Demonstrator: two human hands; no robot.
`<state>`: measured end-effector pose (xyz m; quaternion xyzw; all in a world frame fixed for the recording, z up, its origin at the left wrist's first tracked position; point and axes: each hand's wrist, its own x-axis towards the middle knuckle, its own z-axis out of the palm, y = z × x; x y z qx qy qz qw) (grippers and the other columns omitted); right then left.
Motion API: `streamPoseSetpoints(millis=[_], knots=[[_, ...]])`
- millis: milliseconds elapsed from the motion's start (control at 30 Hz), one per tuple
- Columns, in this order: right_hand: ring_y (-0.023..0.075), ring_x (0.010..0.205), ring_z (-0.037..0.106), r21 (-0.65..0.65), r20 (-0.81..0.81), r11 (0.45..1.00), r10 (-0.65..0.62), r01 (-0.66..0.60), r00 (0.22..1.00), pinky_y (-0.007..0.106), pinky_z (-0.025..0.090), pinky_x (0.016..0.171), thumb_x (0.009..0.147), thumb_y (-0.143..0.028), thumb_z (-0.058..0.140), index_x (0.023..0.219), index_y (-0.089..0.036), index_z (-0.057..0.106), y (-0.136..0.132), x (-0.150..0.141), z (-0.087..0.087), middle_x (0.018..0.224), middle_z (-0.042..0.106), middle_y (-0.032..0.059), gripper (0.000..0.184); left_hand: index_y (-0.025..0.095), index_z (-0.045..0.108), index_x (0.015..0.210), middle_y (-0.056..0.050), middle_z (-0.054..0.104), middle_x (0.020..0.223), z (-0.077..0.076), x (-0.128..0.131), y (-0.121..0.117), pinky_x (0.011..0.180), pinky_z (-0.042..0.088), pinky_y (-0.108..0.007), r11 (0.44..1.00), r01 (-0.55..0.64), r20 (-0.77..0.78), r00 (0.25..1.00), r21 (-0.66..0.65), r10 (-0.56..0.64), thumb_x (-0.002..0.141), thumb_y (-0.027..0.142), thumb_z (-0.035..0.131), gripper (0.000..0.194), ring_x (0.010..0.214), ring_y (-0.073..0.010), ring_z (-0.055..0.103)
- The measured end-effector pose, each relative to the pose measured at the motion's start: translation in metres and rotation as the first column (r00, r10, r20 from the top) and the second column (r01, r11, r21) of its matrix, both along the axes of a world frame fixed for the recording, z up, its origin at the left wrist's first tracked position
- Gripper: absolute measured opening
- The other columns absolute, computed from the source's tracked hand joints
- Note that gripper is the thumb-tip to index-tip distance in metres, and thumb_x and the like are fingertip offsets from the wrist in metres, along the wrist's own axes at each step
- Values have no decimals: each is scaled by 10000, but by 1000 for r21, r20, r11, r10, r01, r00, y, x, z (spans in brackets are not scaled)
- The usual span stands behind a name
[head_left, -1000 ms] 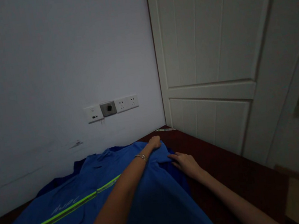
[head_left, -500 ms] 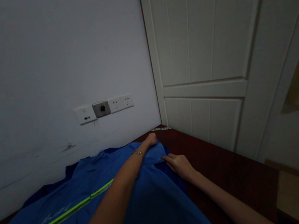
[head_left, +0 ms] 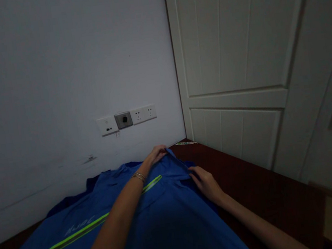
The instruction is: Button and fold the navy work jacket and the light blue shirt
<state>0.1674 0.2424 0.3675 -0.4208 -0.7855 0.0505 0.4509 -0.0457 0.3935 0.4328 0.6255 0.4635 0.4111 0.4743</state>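
Observation:
A blue jacket with a yellow-green and grey stripe and pale lettering lies spread over a dark red tabletop. My left hand, a bracelet at its wrist, pinches a far corner of what looks like a sleeve end. At the near corner of that same edge, my right hand is closed on the cloth between thumb and fingers. The edge stretches between both hands and is slightly raised on the left hand's side. Darker blue fabric shows beneath and beyond it.
Behind the jacket stands a white wall with sockets and a grey switch plate. A white panelled door borders the table's right side. A thin patterned strip lies in the far corner.
My left hand has shifted left and lifted the far corner of the cloth edge. My right hand keeps its hold on the near corner. The whole view has swung slightly left.

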Motion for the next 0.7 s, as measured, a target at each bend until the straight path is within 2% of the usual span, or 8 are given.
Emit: streamPoseSetpoints(millis=[100,167,233,333,467,533,633,700], knots=[[176,807,603,-64,-160,996,-75,65,984,311,487,756,829,-247,469,1099,-158,516,0,-3,0,886,617,70,288,115,587,790,-81,619,825,3,-8,-9,753,481,-247,997,-38,-25,999,-62,37,828,237,438,196,802,-130,577],[180,774,592,-68,-185,995,-81,69,979,316,483,735,815,-250,480,1023,-158,557,0,-6,0,841,605,66,240,113,599,838,-82,622,811,3,-14,-14,717,483,-252,993,-18,-34,999,-116,14,797,263,517,175,769,-141,584],[178,770,575,-48,-172,998,-47,39,984,313,477,719,811,-232,469,926,-168,590,-2,-7,-1,827,584,63,178,119,604,889,-71,625,803,0,-22,-18,710,481,-246,987,22,-9,1000,-161,-24,715,183,614,186,740,-136,591],[169,781,552,-12,-125,1000,25,-27,992,306,473,717,807,-173,433,884,-178,600,-5,-7,-4,832,543,60,185,124,601,931,-49,626,786,-6,-34,-23,720,481,-241,978,64,13,998,-201,-62,609,61,659,333,717,-128,598],[167,831,536,34,-35,993,115,-113,993,313,472,755,819,-149,403,909,-183,597,-8,-8,-10,869,518,68,216,117,582,957,-14,609,709,-12,-53,-34,692,491,-266,977,-59,-160,987,-204,26,545,53,697,432,671,-137,596],[169,865,532,56,14,989,135,-135,991,322,471,780,833,-152,394,928,-188,594,-9,-9,-12,904,519,75,224,111,589,907,-1,594,663,-13,-63,-44,679,497,-276,969,-103,-251,967,-225,44,547,108,723,384,641,-134,588],[180,927,530,119,82,980,150,-159,985,345,473,810,842,-159,402,956,-197,593,-9,-9,-14,973,527,87,225,103,586,698,-6,575,582,-14,-77,-61,653,515,-286,940,-65,-299,954,-335,-40,590,237,730,225,575,-125,573],[190,957,530,161,129,968,171,-190,977,360,476,823,846,-178,425,974,-201,593,-8,-8,-16,1014,537,92,213,109,561,593,-27,580,549,-16,-84,-71,615,525,-285,913,-62,-335,938,-403,-84,632,301,705,243,546,-130,573]])
